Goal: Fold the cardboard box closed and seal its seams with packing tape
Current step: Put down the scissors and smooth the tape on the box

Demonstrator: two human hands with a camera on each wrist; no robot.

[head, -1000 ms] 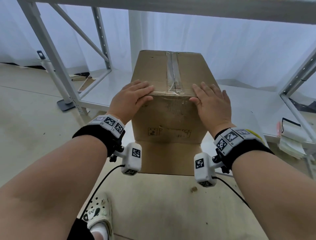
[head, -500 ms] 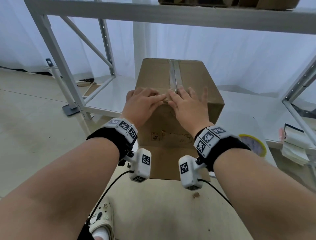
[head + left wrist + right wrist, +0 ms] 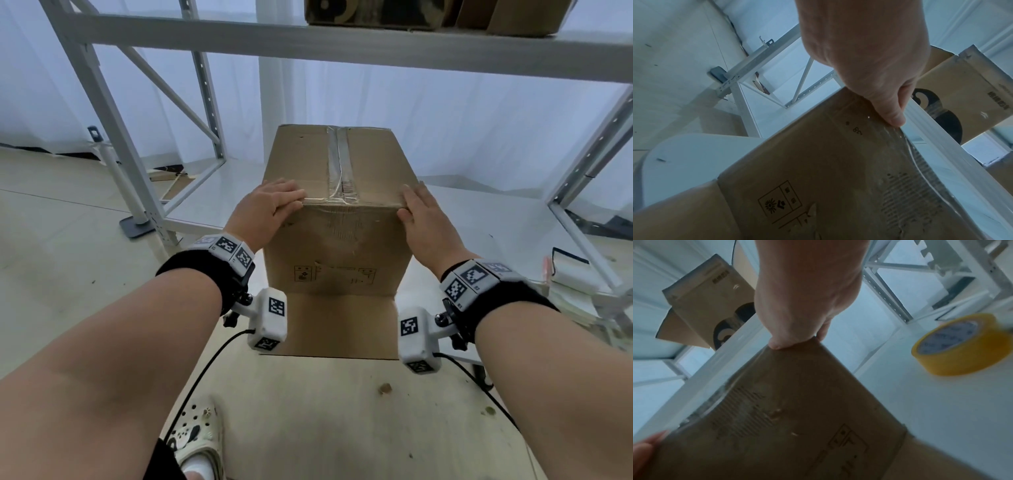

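Observation:
A brown cardboard box (image 3: 337, 246) stands on the white shelf, its top flaps folded shut. Clear tape (image 3: 337, 161) runs along the top centre seam, and more crosses the near top edge. A flap (image 3: 339, 322) at the box's foot lies open toward me. My left hand (image 3: 270, 205) presses flat on the near left top corner, its thumb (image 3: 894, 116) on the front face. At the near right top corner my right hand (image 3: 423, 219) lies with straight fingers, thumb (image 3: 777, 344) at the edge. The yellow tape roll (image 3: 962, 344) sits right of the box.
A grey rack beam (image 3: 342, 37) crosses overhead with other cartons (image 3: 376, 13) on it. A rack upright (image 3: 113, 137) stands left and another (image 3: 582, 144) right. Papers (image 3: 568, 274) lie at the right. A wooden board (image 3: 342, 428) lies under my arms, with my shoe (image 3: 195, 442) below.
My hands met at the middle of the near top edge half a second ago. They have since slid apart along it to the two corners.

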